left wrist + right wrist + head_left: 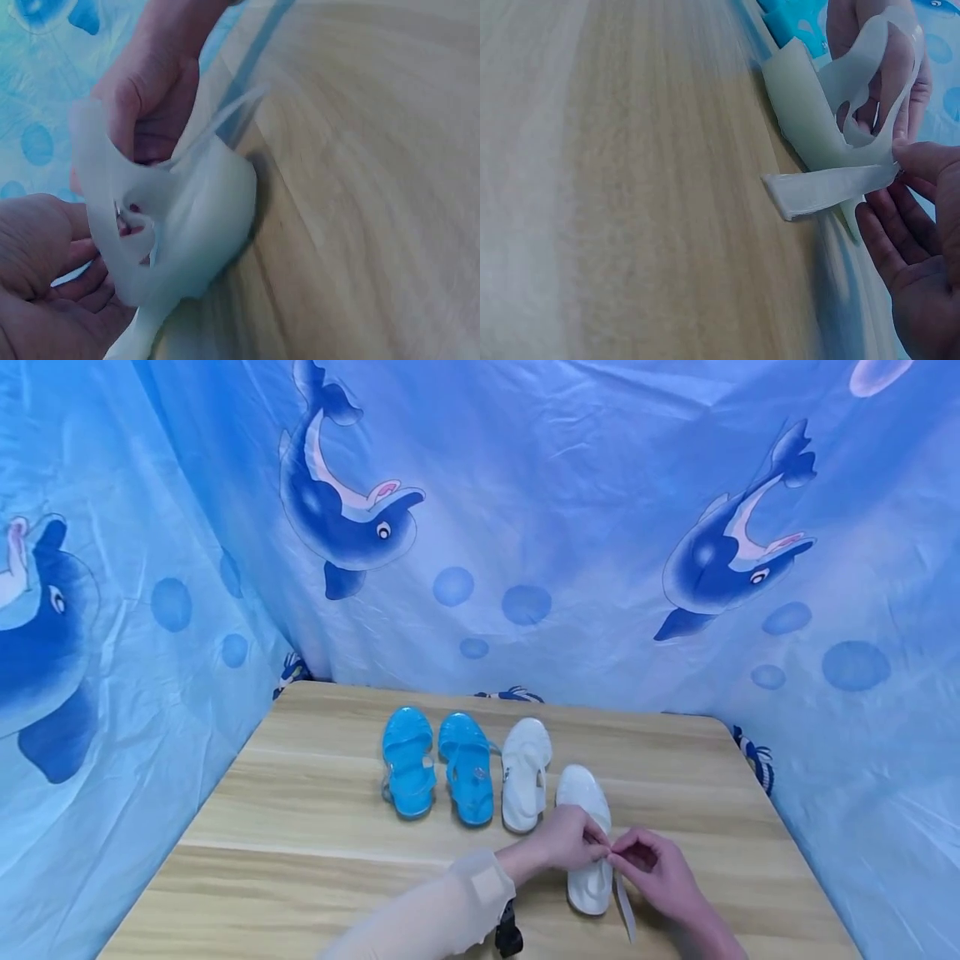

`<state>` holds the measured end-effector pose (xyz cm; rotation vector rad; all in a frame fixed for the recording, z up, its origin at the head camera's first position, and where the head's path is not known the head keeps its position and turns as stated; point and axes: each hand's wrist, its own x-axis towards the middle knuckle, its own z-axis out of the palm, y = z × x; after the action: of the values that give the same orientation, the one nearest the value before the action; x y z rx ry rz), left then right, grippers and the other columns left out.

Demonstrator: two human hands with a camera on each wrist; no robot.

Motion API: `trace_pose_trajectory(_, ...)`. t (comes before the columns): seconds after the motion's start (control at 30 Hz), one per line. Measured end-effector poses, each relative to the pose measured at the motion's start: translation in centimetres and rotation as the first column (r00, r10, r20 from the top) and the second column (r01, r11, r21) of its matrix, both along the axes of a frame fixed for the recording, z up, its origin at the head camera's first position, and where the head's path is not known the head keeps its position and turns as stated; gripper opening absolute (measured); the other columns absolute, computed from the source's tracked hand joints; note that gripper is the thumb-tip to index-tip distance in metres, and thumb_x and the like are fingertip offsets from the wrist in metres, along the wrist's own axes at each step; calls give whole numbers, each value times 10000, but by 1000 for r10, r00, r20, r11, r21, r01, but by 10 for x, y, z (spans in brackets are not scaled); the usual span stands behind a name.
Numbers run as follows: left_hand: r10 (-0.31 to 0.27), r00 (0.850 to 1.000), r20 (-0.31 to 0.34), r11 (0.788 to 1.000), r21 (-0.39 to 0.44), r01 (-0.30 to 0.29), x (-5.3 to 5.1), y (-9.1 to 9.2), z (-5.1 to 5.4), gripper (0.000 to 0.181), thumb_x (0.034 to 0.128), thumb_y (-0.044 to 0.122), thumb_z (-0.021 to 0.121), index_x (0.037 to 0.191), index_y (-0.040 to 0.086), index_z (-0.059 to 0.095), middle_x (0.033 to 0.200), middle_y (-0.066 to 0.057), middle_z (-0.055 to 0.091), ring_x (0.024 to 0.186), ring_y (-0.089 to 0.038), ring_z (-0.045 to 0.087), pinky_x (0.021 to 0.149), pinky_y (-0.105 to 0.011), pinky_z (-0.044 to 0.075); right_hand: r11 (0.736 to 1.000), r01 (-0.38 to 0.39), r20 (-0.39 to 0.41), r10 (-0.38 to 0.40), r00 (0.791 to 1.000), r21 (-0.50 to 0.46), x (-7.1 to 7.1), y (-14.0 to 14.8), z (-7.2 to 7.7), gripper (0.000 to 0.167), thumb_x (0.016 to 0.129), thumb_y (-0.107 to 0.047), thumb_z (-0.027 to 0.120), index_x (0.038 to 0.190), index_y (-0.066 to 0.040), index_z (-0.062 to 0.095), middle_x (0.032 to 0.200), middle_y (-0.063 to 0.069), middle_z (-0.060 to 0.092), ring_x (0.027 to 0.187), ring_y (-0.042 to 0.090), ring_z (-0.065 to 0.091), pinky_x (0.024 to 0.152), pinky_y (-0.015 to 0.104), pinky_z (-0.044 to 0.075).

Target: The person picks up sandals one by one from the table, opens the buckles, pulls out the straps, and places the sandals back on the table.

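Note:
A white sandal lies on the wooden table with its toe pointing away from me. My left hand reaches over its middle, fingertips pinching the ankle strap at the sandal's outer side. Thumb and finger of my right hand pinch the strap at the same spot, the two hands' fingertips meeting. From there the strap's loose end hangs down beside the sole. In the left wrist view the heel strap stands up as a loop. The fingers largely hide the fastening.
To the left stand another white sandal and two blue sandals, one nearer and one farther left. A black band is on my left wrist. Blue dolphin-print curtains enclose the wooden table at the back and sides.

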<state>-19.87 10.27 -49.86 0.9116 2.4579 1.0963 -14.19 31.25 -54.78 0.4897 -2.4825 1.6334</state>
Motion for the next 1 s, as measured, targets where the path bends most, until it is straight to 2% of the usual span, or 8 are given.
trace_pose_trajectory(0.17, -54, 996, -68, 997, -53, 50, -11, 2, 7, 80, 953, 190, 813, 1006, 157, 863, 866, 70, 832, 630, 119, 576, 606, -66, 467, 999, 36, 24, -36, 999, 13, -3, 2, 5, 137, 896, 27, 809, 969, -78, 761, 952, 38, 790, 865, 22, 742, 720, 232, 631)
trace_pose_trajectory(0.3, -53, 996, -71, 993, -109, 45, -10, 5, 9, 69, 967, 202, 799, 965, 186, 866, 823, 106, 815, 617, 105, 560, 599, -70, 457, 999, 35, 6, -35, 999, 22, -3, 3, 3, 139, 898, 19, 811, 963, -96, 766, 950, 55, 794, 867, 21, 742, 717, 235, 630)
trace_pose_trajectory(0.43, -40, 999, -27, 992, -120, 37, -5, 3, 9, 89, 980, 201, 782, 950, 190, 865, 774, 123, 785, 602, 75, 532, 582, -90, 444, 1000, -22, -84, 23, 996, 19, -2, 3, -3, 176, 894, 42, 805, 967, -108, 747, 949, 77, 783, 873, 66, 749, 729, 233, 630)
trace_pose_trajectory(0.53, -22, 999, 32, 996, -89, 25, -2, 0, 7, 91, 979, 186, 781, 942, 176, 864, 756, 113, 776, 600, 67, 532, 576, -104, 447, 995, -101, -166, 100, 981, 4, -2, 2, -7, 212, 890, 94, 781, 976, -90, 720, 959, 97, 761, 896, 115, 752, 758, 230, 632)
trace_pose_trajectory(0.63, 0, 997, 73, 998, -56, 4, 0, -3, 3, 89, 975, 179, 783, 934, 170, 862, 756, 110, 773, 617, 69, 540, 592, -108, 455, 985, -173, -214, 165, 963, -19, -2, -1, -11, 242, 887, 152, 746, 984, -62, 691, 973, 102, 734, 926, 129, 745, 787, 230, 634)
trace_pose_trajectory(0.73, 18, 995, 95, 1000, -24, -16, 1, -6, 0, 71, 957, 171, 801, 924, 159, 863, 764, 101, 786, 624, 75, 558, 604, -107, 468, 981, -186, -194, 172, 966, -53, -1, -2, -13, 244, 885, 179, 728, 985, -38, 680, 990, 84, 729, 952, 91, 740, 808, 235, 640)
trace_pose_trajectory(0.87, 3, 998, 60, 1000, -17, -2, -1, -6, 2, 51, 925, 187, 841, 951, 150, 865, 769, 77, 808, 594, 99, 584, 601, -90, 482, 994, -96, -89, 91, 992, -58, 3, -1, -12, 206, 889, 140, 753, 1003, -28, 724, 995, 23, 770, 956, 21, 749, 802, 230, 639)
trace_pose_trajectory(1.0, -16, 999, 34, 998, -58, 18, -8, -2, 8, 68, 926, 210, 845, 964, 156, 863, 746, 72, 803, 571, 103, 588, 592, -83, 479, 999, -35, 4, 35, 999, -39, 0, 2, -6, 182, 875, 106, 788, 1012, -8, 753, 987, 6, 800, 938, 21, 768, 787, 243, 642)
